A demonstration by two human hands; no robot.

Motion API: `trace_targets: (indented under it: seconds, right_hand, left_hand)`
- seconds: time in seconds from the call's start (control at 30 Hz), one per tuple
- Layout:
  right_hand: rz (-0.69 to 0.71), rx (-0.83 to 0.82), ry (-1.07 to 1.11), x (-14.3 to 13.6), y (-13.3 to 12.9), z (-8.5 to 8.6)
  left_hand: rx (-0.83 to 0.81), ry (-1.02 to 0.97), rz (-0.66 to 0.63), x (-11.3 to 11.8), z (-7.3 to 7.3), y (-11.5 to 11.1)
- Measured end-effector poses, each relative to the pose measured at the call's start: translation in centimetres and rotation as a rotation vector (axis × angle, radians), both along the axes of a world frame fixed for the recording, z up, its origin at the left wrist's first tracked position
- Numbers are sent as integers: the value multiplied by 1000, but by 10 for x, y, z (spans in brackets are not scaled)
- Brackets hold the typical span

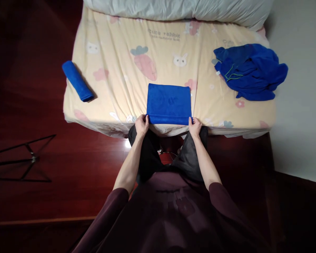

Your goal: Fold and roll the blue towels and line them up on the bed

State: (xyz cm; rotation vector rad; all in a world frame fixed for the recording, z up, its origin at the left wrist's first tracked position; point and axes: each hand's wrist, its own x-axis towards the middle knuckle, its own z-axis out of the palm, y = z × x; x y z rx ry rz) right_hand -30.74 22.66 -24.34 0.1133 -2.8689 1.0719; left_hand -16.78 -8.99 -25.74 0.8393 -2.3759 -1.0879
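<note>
A blue towel (169, 100) lies as a flat rectangle at the front edge of the bed, its near edge turned over into a narrow fold. My left hand (142, 124) pinches the left end of that fold. At the right end, my right hand (195, 125) grips the same fold between thumb and fingers. A rolled blue towel (78, 81) rests at the bed's left edge. To the right is a crumpled heap of blue cloths (252, 72), with a thin green cord or trim and a small white tag showing.
The bed (116, 63) has a cream sheet printed with rabbits and carrots. A pale quilt (173, 10) is bunched along its far side. A white wall (300, 98) stands at the right. Black tripod legs (33, 159) stand on the dark red floor (68, 196) at the left.
</note>
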Motion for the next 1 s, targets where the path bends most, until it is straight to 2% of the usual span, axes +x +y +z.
trace_targets:
  seconds: [0.37,0.67,0.83,0.9,0.93,1.0]
  right_hand:
    - [-47,28,-4,1,-5,7]
    - [-130,52,-48,-3,-9,4]
    - [-119,-150,48,-4,2,1]
    - [-66,-217,138,0,16,4]
    - [-15,-220,190,3,24,7]
    - [150,-162,271,12,38,13]
  left_hand:
    - [-86,-193,43,2,19,7]
    - [-88,-175,74,1,14,3]
    - [-106,-57,72,10,12,-7]
    - [-187,53,34,20,14,-9]
    - [-232,93,-25,26,15,-10]
    - [-301,111,-227,36,17,-10]
